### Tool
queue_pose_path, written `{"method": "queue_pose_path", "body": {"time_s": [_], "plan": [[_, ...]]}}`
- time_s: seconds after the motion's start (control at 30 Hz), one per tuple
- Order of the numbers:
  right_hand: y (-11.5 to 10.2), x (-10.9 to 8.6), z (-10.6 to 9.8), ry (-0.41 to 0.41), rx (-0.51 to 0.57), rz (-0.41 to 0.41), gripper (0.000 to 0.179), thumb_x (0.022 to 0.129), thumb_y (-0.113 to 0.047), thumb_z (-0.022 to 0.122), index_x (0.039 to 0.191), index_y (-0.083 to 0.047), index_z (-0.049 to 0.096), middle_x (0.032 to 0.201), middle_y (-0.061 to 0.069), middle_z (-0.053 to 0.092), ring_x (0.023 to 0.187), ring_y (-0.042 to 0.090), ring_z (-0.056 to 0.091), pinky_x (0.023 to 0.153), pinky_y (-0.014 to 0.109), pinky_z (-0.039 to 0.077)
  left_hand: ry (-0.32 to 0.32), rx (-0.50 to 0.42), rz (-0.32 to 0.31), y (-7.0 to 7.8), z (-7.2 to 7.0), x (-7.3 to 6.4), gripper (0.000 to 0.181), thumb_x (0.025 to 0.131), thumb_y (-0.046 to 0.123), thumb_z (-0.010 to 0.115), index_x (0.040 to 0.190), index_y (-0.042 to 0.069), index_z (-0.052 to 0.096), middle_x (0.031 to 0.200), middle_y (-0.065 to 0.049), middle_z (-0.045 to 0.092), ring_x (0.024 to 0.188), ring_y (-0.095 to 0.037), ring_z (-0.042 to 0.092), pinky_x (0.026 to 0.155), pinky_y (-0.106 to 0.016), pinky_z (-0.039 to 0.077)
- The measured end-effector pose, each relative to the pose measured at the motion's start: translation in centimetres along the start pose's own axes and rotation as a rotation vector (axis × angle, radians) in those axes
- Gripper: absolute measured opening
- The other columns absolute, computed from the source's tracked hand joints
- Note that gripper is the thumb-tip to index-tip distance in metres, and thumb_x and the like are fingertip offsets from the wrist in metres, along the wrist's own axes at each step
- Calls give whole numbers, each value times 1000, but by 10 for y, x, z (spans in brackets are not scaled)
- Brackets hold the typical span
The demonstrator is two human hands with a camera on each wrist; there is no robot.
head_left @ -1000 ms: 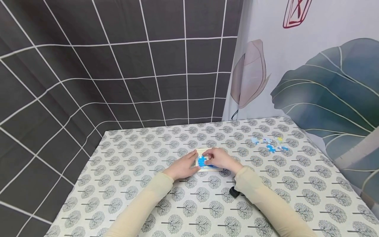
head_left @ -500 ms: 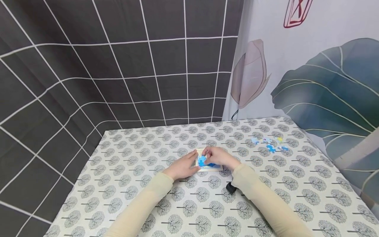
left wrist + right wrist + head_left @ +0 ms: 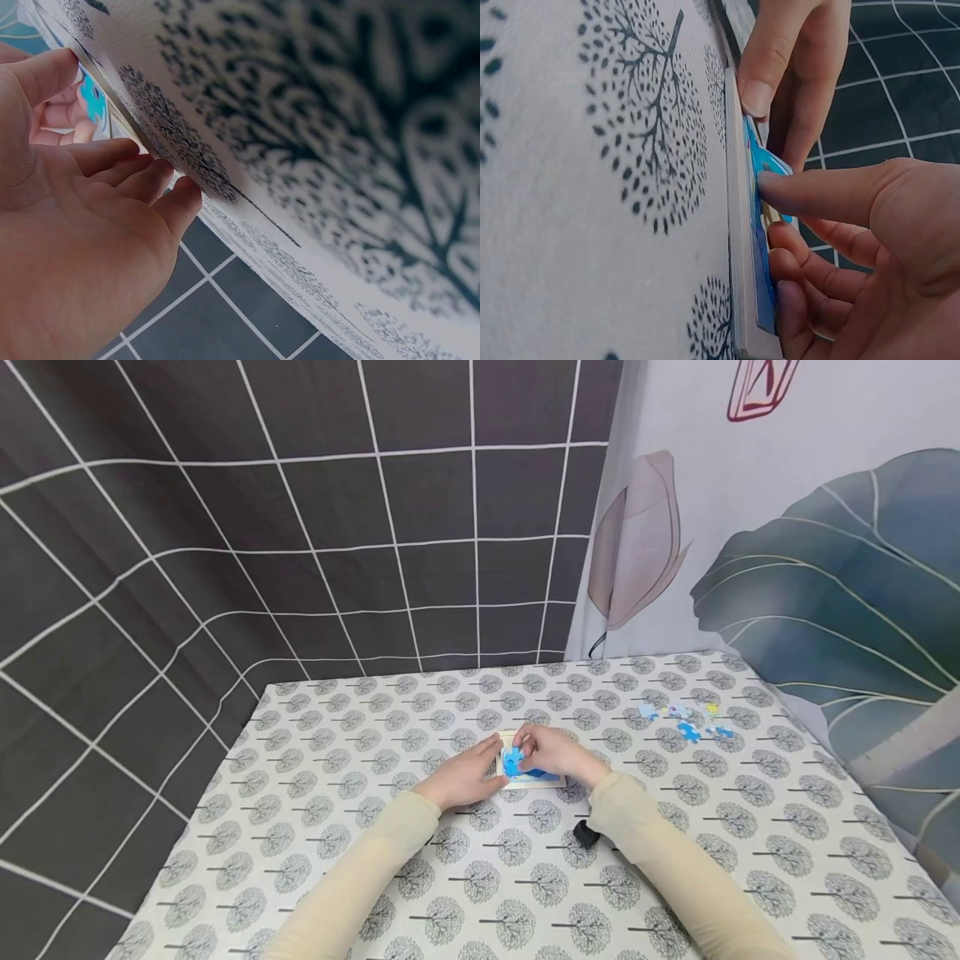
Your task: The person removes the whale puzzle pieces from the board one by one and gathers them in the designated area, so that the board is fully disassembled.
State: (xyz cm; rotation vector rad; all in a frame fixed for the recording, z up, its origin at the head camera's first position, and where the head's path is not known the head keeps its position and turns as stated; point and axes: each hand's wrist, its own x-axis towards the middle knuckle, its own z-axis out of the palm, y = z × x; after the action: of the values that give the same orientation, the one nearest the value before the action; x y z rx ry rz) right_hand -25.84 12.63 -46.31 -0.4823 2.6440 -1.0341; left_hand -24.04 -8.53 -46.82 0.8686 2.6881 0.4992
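Observation:
A small wooden puzzle board (image 3: 538, 782) with a pale rim lies flat on the table between the two hands. My left hand (image 3: 463, 778) rests along its left side, fingers extended and thumb at the near corner. My right hand (image 3: 553, 753) pinches a light-blue puzzle piece (image 3: 513, 762) over the left part of the board. In the right wrist view the piece (image 3: 769, 160) stands tilted up from the board, with the thumb against its edge. Darker blue printing shows on the board beneath the right fingers, which hide much of it.
Several loose puzzle pieces (image 3: 688, 731), blue, pale and yellow, lie at the table's back right. A black strap piece (image 3: 586, 834) sits under the right wrist. Behind the patterned tablecloth (image 3: 315, 810) hangs a dark gridded curtain (image 3: 322, 568).
The right hand has shifted slightly, with the blue piece showing more raised between its fingers. The left hand keeps its place on the board. The head view has tilted a little.

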Motion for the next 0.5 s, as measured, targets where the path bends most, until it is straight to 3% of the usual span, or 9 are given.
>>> {"method": "queue_pose_path", "body": {"time_s": [0.3, 0.5], "plan": [[-2, 0, 1, 11, 9, -4, 31, 79, -4, 81, 99, -14, 60, 86, -1, 65, 75, 16, 59, 72, 32, 51, -4, -16, 2, 1, -2, -1, 74, 102, 46, 53, 158, 2, 29, 167, -9, 18, 152, -26, 23, 123, -41, 23], [0, -2, 2, 19, 53, -46, 22, 85, -1, 74, 99, -12, 61, 86, 1, 65, 72, 16, 58, 68, 30, 52, 0, -21, 5, 1, -2, -1, 73, 102, 45, 53, 157, 2, 30, 167, -10, 19, 151, -26, 23, 122, -41, 23]]}}
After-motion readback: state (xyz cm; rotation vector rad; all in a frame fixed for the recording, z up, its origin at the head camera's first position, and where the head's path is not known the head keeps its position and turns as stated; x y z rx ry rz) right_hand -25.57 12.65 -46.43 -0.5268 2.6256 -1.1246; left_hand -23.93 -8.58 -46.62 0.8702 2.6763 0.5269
